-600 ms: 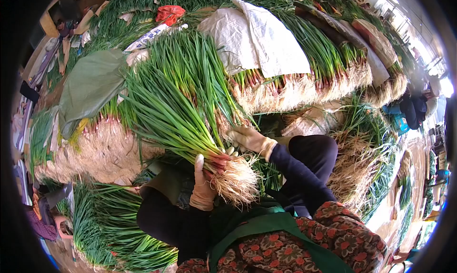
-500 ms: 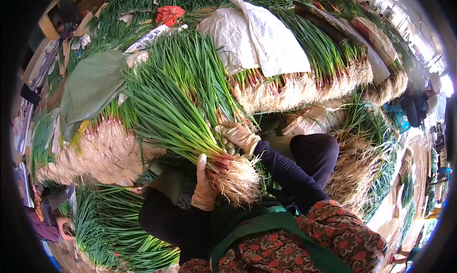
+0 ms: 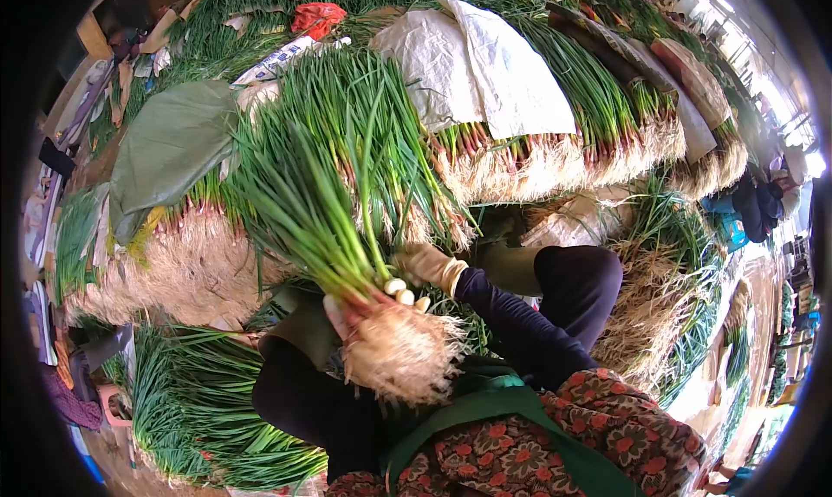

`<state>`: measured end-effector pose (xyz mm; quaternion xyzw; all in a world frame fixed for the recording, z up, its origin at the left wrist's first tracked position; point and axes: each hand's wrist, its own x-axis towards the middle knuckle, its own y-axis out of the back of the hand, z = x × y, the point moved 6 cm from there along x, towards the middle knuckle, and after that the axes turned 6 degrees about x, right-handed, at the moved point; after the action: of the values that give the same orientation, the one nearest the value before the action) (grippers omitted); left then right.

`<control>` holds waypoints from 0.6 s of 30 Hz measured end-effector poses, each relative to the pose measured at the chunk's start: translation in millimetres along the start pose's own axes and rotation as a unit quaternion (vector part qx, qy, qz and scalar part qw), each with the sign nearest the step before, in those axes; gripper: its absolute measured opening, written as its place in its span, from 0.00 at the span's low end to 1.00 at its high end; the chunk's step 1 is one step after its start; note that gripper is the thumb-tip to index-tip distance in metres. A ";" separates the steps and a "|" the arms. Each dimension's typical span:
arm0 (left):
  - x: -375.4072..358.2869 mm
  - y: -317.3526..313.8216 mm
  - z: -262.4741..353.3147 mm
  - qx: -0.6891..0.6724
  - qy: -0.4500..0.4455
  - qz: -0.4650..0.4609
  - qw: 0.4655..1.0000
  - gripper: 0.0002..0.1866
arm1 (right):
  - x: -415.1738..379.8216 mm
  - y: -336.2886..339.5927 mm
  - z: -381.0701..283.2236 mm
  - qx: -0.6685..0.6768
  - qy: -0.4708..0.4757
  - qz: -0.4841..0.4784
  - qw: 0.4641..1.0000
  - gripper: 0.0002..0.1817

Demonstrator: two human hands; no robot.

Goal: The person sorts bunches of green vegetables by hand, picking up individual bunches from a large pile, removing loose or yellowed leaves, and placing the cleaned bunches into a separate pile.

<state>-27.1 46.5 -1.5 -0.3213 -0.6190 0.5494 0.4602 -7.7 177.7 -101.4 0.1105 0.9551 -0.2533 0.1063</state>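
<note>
A bunch of green onions [image 3: 347,237] hangs tilted, its green leaves toward the upper left and its pale, blurred root mass [image 3: 403,350] toward my body. My left hand [image 3: 333,315], gloved, is mostly hidden behind the bunch; its thumb shows on the left and several pale fingertips show on the right, closed round the stalks. My right hand [image 3: 426,266], in a cream glove, is beside the right edge of the bunch, its fingers smeared by motion.
More onions [image 3: 338,107] lie in a pile behind. A white sack [image 3: 511,72] and a green cloth [image 3: 173,150] cover other piles. Rooty bunches [image 3: 646,298] are at the right; loose greens [image 3: 234,410] lie lower left. My bent knee [image 3: 576,280] is right of the bunch.
The bunch has turned more upright and its roots have moved down and left, covering most of my left hand. My right hand has shifted slightly downward, off the stalks' front.
</note>
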 end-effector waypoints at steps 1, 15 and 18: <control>-3.3 -2.5 13.0 0.037 -0.005 -0.032 0.999 0.35 | -9.0 0.4 23.0 -0.208 -0.074 -0.073 0.973 0.14; 9.1 -18.0 20.5 0.030 0.045 0.055 0.997 0.40 | 68.9 71.1 -87.8 -0.378 -0.009 0.268 0.886 0.22; 11.6 -20.7 14.0 0.021 0.030 0.066 0.997 0.40 | 9.6 50.9 -105.9 0.039 0.050 0.148 0.987 0.13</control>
<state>-42.0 47.7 21.6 -0.3678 -0.5710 0.5815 0.4480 -18.9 276.1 -37.4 0.2673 0.9219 -0.2656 0.0907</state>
